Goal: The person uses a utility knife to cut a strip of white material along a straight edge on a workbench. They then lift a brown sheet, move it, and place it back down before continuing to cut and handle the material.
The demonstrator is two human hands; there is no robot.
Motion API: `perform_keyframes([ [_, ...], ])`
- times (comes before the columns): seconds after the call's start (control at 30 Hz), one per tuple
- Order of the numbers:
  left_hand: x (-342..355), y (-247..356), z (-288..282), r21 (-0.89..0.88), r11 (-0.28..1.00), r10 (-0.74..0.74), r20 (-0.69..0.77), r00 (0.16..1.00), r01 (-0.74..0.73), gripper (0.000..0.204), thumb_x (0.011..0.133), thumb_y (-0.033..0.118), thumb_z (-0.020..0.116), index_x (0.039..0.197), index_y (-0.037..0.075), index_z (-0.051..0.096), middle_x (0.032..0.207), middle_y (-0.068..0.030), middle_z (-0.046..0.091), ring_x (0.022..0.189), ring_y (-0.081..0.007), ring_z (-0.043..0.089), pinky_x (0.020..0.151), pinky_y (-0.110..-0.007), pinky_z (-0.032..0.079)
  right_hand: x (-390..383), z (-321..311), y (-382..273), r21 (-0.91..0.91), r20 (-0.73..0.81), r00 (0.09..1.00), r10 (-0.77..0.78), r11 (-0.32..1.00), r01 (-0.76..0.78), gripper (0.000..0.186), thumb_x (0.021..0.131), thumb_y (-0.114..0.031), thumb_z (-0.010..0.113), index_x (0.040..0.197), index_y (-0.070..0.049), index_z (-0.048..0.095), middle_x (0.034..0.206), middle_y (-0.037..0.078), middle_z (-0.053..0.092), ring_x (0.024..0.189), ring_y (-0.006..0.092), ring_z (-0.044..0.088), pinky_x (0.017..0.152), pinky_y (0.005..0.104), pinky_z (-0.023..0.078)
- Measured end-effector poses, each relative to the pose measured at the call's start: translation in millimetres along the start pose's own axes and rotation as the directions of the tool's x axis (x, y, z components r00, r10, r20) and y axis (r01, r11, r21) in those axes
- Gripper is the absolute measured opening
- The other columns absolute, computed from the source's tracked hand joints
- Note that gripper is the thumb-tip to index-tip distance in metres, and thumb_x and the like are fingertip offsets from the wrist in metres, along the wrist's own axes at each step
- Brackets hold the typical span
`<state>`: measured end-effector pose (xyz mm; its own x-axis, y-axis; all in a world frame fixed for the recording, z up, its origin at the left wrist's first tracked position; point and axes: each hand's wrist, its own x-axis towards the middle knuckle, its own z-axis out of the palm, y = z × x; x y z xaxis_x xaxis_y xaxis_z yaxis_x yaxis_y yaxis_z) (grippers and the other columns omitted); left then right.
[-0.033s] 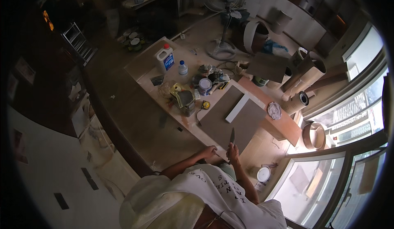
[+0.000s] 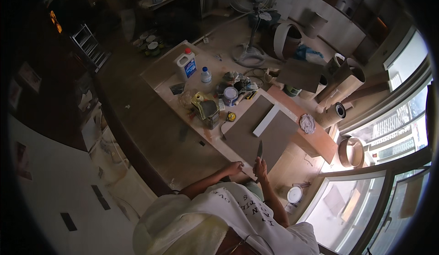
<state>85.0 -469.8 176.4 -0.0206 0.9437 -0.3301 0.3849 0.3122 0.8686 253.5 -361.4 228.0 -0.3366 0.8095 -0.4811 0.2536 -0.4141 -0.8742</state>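
Note:
My right hand (image 2: 260,169) is wrapped round the handle of a knife (image 2: 260,150), its blade pointing up and away from me over the near part of a brown-grey sheet (image 2: 244,138). Just left of it, my left hand (image 2: 235,167) is closed at the near edge of the table; whether anything is in its fingers is hidden. Across the sheet lies a white straight strip (image 2: 266,121), slanted and apart from both hands. Left of the sheet, a yellow and black tape measure (image 2: 231,116) rests on the table (image 2: 169,79).
On the table stand a white jug with a red cap (image 2: 186,67), a water bottle (image 2: 206,75), a paint can (image 2: 230,96) and a cluttered tub (image 2: 208,113). A crumpled cloth (image 2: 307,123) lies right of the sheet. Behind are a fan (image 2: 250,49) and rolls of sheet material (image 2: 344,83).
The whole view has shifted very slightly. My hands and the knife keep the same pose, and the things on the table have not moved.

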Motion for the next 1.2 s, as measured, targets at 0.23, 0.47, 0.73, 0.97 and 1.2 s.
perform_keyframes([
  [0.23, -11, -16, -2, 0.181, 0.983, 0.003, -0.003, 1.0, -0.003, 0.035, 0.088, 0.018, 0.055, 0.118, 0.0, 0.062, 0.105, -0.0208, 0.07, 0.096, -0.0314, 0.068, 0.085, -0.039, 0.052, -12, 39, -51, 0.072, 0.183, 0.983, 0.027, 0.997, -0.041, 0.034, 0.096, -0.041, 0.061, 0.096, -0.008, 0.055, 0.06, -0.002, 0.048, 0.046, 0.0088, 0.046, 0.04, 0.0246, 0.037],
  [0.47, -39, -60, -23, 0.192, 0.977, -0.133, 0.208, 0.969, 0.093, 0.038, 0.084, 0.022, 0.06, 0.117, 0.003, 0.066, 0.104, -0.0205, 0.071, 0.094, -0.0317, 0.069, 0.084, -0.04, 0.052, -36, 73, -110, -0.061, 0.633, 0.77, -0.083, 0.986, 0.156, 0.03, 0.09, -0.025, 0.071, 0.109, -0.005, 0.061, 0.066, -0.001, 0.056, 0.056, 0.0093, 0.053, 0.052, 0.0262, 0.045],
  [0.73, -36, -47, -37, 0.207, 0.953, -0.238, 0.062, 0.969, 0.221, 0.038, 0.087, 0.027, 0.061, 0.117, 0.004, 0.066, 0.113, -0.0215, 0.068, 0.108, -0.0355, 0.065, 0.094, -0.041, 0.05, 12, 5, -330, 0.478, 0.481, 0.7, -0.528, 0.827, 0.295, 0.041, 0.089, -0.015, 0.066, 0.126, -0.01, 0.05, 0.136, 0.018, 0.054, 0.112, 0.0286, 0.063, 0.08, 0.035, 0.059],
  [0.97, -52, -52, -51, 0.205, 0.957, -0.233, 0.119, 0.965, 0.206, 0.038, 0.086, 0.026, 0.061, 0.116, 0.004, 0.067, 0.111, -0.0205, 0.069, 0.103, -0.0349, 0.067, 0.091, -0.04, 0.051, 1, -183, -507, 0.596, 0.016, 0.454, -0.891, 0.374, 0.711, 0.061, 0.092, -0.008, 0.058, 0.147, -0.013, 0.033, 0.153, 0.02, 0.032, 0.13, 0.0316, 0.048, 0.081, 0.0258, 0.056],
  [1.2, -56, -71, -45, 0.171, 0.955, -0.263, 0.094, 0.96, 0.244, 0.04, 0.086, 0.029, 0.062, 0.116, 0.003, 0.067, 0.108, -0.0184, 0.071, 0.1, -0.0314, 0.068, 0.088, -0.04, 0.051, -23, -232, -582, 0.353, -0.103, 0.347, -0.932, 0.292, 0.889, 0.057, 0.092, -0.007, 0.058, 0.144, -0.011, 0.036, 0.143, 0.018, 0.036, 0.122, 0.0288, 0.05, 0.078, 0.0248, 0.056],
])
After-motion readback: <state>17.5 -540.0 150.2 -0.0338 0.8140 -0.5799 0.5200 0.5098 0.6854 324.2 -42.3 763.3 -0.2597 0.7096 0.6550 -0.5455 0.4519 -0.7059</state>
